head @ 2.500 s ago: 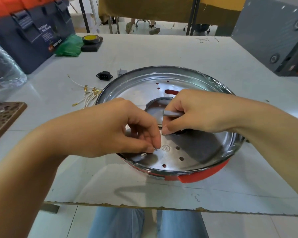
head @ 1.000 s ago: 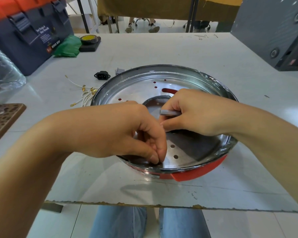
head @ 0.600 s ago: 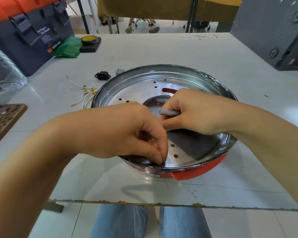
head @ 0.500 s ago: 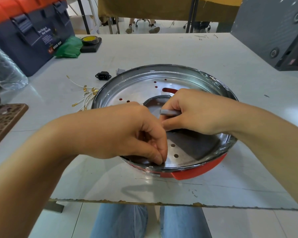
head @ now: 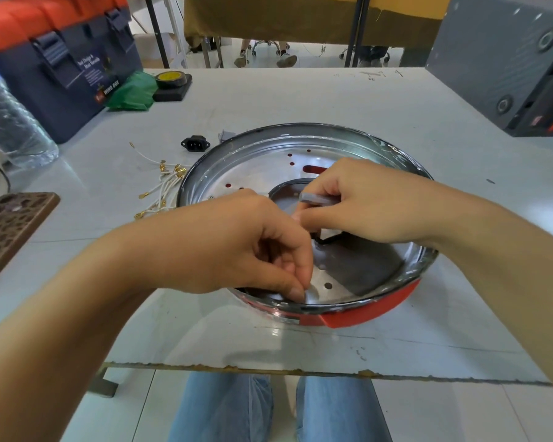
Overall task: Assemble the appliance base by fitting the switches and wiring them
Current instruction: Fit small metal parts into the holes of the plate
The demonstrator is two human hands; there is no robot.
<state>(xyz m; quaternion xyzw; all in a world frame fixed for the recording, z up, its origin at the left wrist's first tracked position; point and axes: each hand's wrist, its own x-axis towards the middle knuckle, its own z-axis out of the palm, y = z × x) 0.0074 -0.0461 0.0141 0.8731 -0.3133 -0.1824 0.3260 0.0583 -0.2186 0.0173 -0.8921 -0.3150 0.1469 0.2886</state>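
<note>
Pinching inside the round metal base (head: pixel 358 148), left hand (head: pixel 237 247) holds something hidden; right hand (head: pixel 361 202) grips a sideways grey tool (head: pixel 313 199).

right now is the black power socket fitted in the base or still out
Out: the black power socket lies loose on the table, beside the base.

We sit at a pale grey table (head: pixel 300 100). Far beyond it we see a mustard-draped table (head: pixel 300 17) on a light floor (head: pixel 316 60).
</note>
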